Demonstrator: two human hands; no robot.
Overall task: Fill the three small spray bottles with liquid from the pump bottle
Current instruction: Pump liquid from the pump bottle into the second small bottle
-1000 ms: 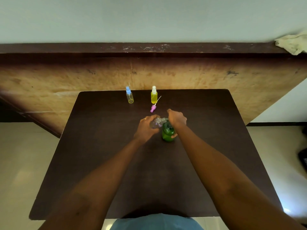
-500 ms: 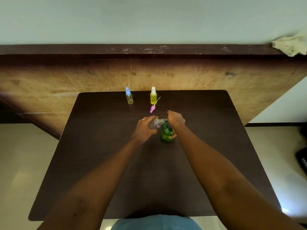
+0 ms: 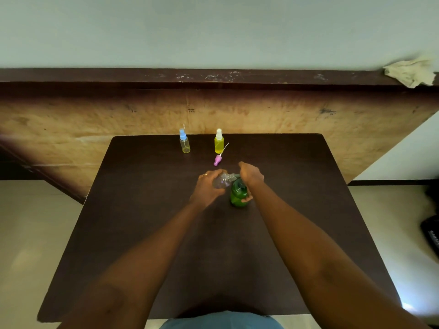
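A green pump bottle (image 3: 238, 193) stands near the middle of the dark table (image 3: 147, 210). My right hand (image 3: 251, 175) lies over its pump head, thumb against the bottle's side. My left hand (image 3: 207, 189) grips a small clear spray bottle (image 3: 222, 181) with no cap, tilted with its mouth toward the pump spout. A pink spray cap (image 3: 217, 160) with its thin tube lies on the table behind my hands. Two capped spray bottles stand upright at the far edge: one with a blue cap (image 3: 184, 141) and one with a white cap (image 3: 218, 142) that holds yellow liquid.
A wooden wall panel with a dark ledge (image 3: 213, 78) rises right behind the table. A crumpled cloth (image 3: 409, 71) sits on the ledge at the far right. A dark object (image 3: 431, 233) lies on the floor to the right.
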